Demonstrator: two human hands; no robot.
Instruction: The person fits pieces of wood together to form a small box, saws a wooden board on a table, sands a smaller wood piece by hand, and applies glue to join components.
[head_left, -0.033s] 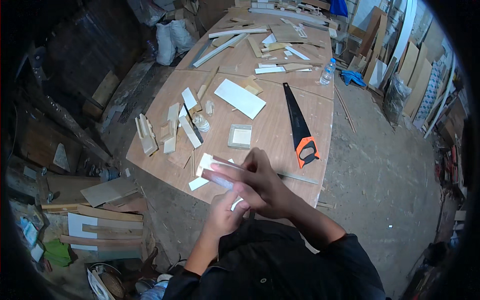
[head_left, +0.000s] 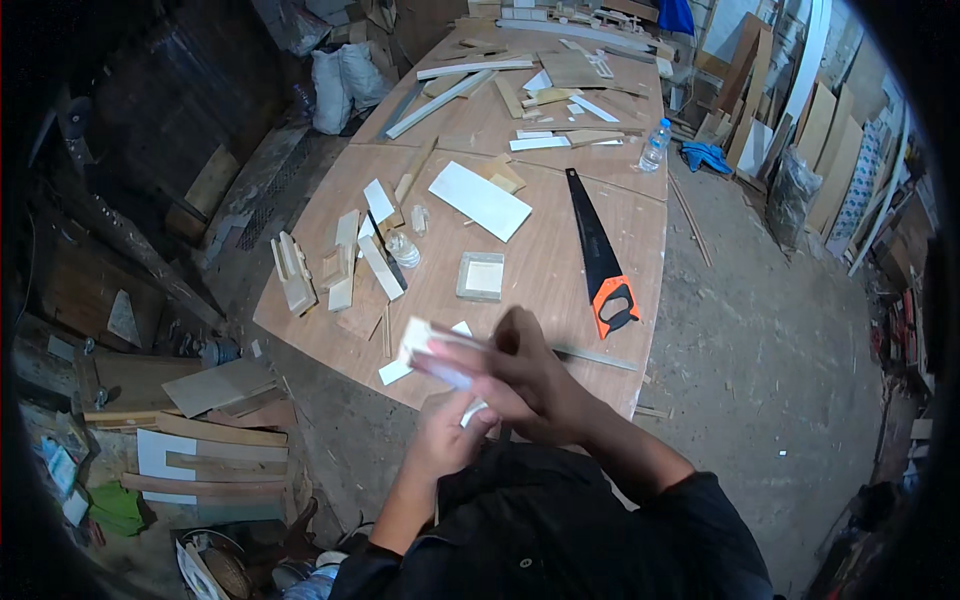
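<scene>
Apparently some joining is already done: at left, a grooved wooden assembly (head_left: 292,273) lies on the table (head_left: 545,240), well apart from the hands. Right of it, a pale wooden piece (head_left: 413,338) is held up over the table's near edge, so work on it seems unfinished. The left hand (head_left: 452,435) is wrapped around its near end; the right hand (head_left: 525,385) lies along it, too blurred to tell its grip. Farther off, a square box (head_left: 480,294) looks formed. At right, the saw (head_left: 599,255) lies unheld.
</scene>
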